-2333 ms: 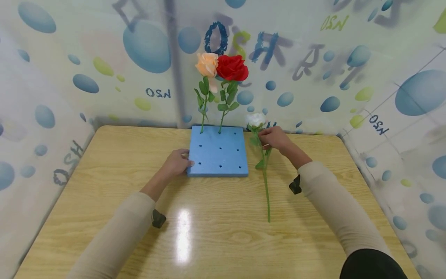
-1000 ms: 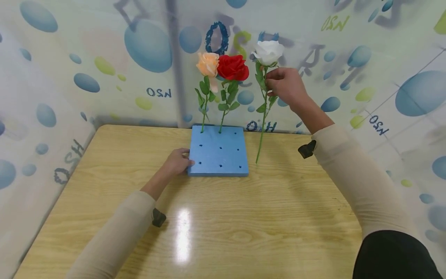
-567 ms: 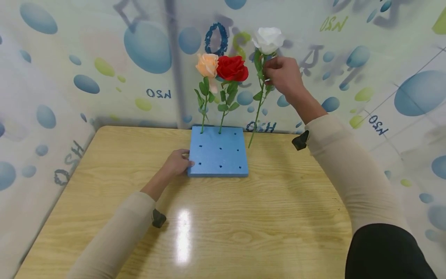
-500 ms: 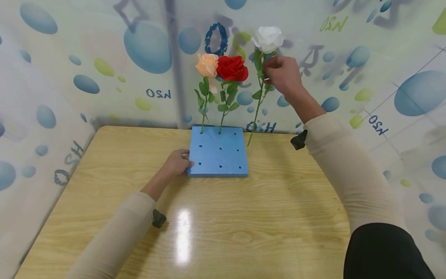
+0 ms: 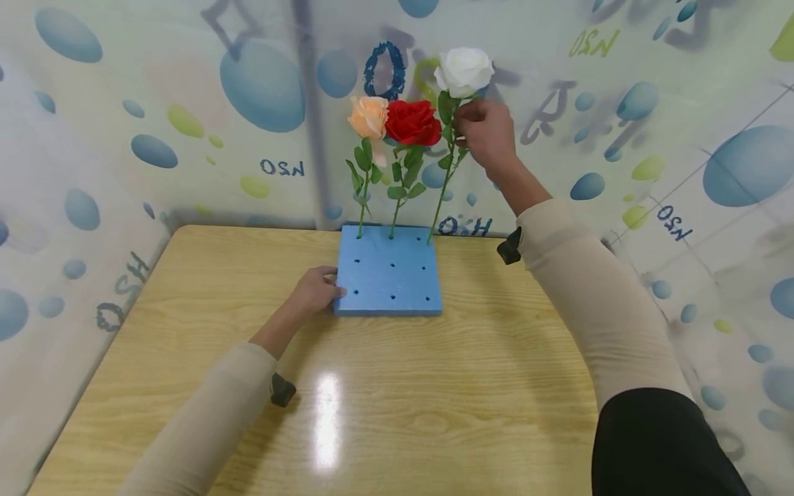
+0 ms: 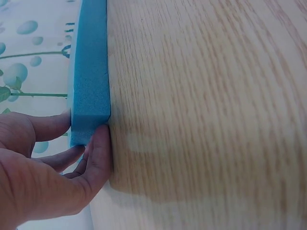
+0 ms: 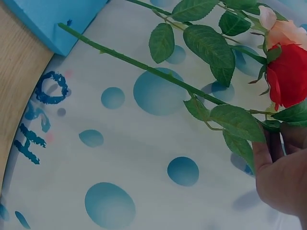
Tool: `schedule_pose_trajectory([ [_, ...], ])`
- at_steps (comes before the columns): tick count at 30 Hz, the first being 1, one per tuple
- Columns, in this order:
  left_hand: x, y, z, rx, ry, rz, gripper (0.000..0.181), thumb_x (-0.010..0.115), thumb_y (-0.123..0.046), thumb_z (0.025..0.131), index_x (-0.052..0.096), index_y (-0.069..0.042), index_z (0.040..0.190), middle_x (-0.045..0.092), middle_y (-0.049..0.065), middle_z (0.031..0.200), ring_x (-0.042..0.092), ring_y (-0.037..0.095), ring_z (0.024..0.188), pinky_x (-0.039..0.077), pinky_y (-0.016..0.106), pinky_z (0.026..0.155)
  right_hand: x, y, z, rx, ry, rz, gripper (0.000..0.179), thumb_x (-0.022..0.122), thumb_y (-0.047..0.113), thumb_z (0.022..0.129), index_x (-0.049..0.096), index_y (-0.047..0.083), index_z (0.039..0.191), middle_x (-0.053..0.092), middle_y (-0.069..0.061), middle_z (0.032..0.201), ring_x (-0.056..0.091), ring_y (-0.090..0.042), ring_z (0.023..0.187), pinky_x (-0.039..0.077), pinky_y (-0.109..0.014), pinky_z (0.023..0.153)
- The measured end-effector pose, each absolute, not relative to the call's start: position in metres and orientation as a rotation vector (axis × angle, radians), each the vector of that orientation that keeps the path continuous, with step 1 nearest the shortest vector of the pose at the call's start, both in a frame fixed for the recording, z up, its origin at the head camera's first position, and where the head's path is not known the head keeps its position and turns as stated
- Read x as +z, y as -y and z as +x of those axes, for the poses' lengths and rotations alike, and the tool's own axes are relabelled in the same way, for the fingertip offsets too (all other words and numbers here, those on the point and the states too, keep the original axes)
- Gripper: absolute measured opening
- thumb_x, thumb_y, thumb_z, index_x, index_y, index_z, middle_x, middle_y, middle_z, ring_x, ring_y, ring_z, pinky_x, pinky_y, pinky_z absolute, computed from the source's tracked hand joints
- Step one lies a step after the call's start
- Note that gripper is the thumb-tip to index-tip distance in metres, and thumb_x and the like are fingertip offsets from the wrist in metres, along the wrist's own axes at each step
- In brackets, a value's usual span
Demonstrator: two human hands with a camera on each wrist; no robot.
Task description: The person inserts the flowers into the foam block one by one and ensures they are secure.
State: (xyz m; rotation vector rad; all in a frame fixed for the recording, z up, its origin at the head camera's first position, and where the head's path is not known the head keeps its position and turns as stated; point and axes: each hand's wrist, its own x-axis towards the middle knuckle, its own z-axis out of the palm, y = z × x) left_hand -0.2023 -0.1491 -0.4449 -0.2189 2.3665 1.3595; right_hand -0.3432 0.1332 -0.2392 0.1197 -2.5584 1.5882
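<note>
My left hand (image 5: 314, 289) pinches the left edge of a blue foam board (image 5: 372, 279) pierced with rows of holes; the thumb and fingers lie on opposite faces in the left wrist view. My right hand (image 5: 488, 134) holds a white artificial rose (image 5: 464, 72) by its upper stem, just under the bloom. Its stem (image 6: 33, 95) slants down to the board's back right corner. In the right wrist view the lower tip of the green stem (image 7: 120, 56) overlaps the board right beside a hole. A peach rose (image 5: 369, 117) and a red rose (image 5: 413, 124) stand upright in back-row holes.
The board lies near the far edge of a wooden table (image 5: 397, 393). Behind and at the sides hang pale wall coverings (image 5: 248, 200) with blue and green ovals and lettering. Black devices (image 5: 282, 390) are strapped at both wrists.
My right hand has picked the white rose up from beside the board, raised it upright and carried it left, bringing the stem tip over the back right corner. My left hand keeps its place.
</note>
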Motion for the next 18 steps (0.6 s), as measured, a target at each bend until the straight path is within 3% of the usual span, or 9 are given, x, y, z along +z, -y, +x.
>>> schedule_pose_trajectory([
  [18,-0.448,0.15,-0.203,1.371,-2.369,-0.208,0.059,0.057,-0.01,0.097,0.033,-0.002,0.149,0.052,0.025,0.131,0.058,0.033,0.112,0.053,0.042,0.091,-0.245,-0.119,-0.352,1.61,2.532,0.084,0.028,0.054,0.012,0.095,0.064,0.0,0.119,0.061,-0.004,0.102,0.063,-0.017,0.091,0.056,-0.031,0.085],
])
